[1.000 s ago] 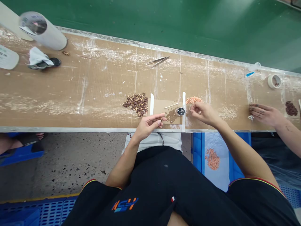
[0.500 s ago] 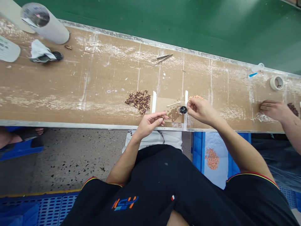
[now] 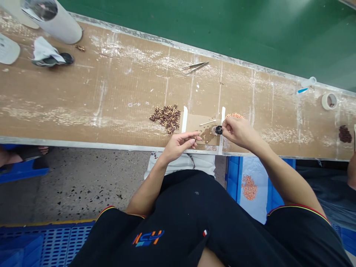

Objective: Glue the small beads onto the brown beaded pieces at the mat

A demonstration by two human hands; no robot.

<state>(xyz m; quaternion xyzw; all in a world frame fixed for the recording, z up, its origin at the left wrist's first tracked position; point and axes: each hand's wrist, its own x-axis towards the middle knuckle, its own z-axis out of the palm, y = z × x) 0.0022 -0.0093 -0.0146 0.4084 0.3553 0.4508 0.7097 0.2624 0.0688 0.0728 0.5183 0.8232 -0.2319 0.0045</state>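
Observation:
My left hand (image 3: 178, 145) pinches a tiny brown part at the near edge of a taped cardboard pad (image 3: 202, 127). My right hand (image 3: 238, 132) holds its fingertips beside a small black round container (image 3: 218, 130) that stands on the pad; what those fingertips pinch is too small to tell. A heap of dark brown small parts (image 3: 166, 116) lies left of the pad. Behind my right hand sits a heap of orange-pink small parts (image 3: 234, 115). A thin stick (image 3: 207, 122) rests on the pad.
Tweezers (image 3: 195, 67) lie far back on the long brown bench (image 3: 111, 96). A white roll (image 3: 57, 22), a rag (image 3: 44, 55) and a tape ring (image 3: 329, 101) sit along it. Another brown heap (image 3: 345, 134) is far right. A blue bin with orange parts (image 3: 249, 187) stands below.
My right hand moved left from the orange-pink heap to the black container. A co-worker's hand at the far right has withdrawn almost out of view. My left hand stayed put.

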